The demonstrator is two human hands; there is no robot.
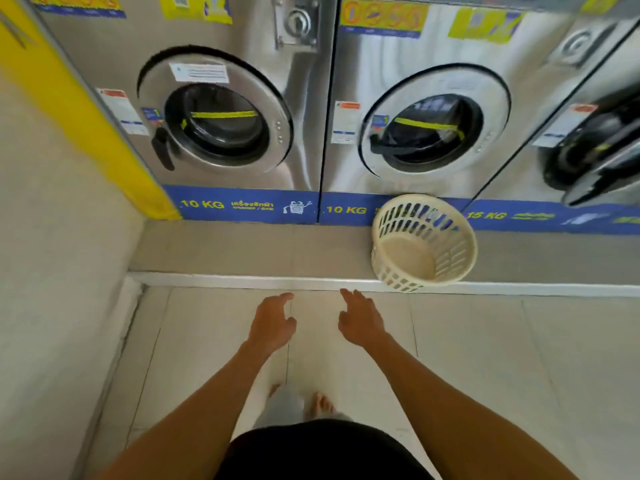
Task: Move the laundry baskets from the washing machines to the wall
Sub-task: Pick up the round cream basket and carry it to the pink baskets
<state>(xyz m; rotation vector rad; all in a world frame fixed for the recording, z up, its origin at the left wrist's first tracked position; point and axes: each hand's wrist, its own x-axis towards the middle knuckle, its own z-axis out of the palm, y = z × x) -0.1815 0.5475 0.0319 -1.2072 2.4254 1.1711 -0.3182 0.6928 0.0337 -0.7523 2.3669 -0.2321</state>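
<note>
On ledge below washers (415,133): one basket (424,242), tipped, mouth toward viewer, ahead-right of both empty, open-fingered hands; right hand (362,322) nearer than left hand (272,322).

The third washing machine (588,133) is cut off at the right edge, its door blurred.

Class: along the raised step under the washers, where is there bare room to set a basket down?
The step is bare from the left wall to the cream basket; the basket crowds its right part. The tiled floor is bare.
</note>
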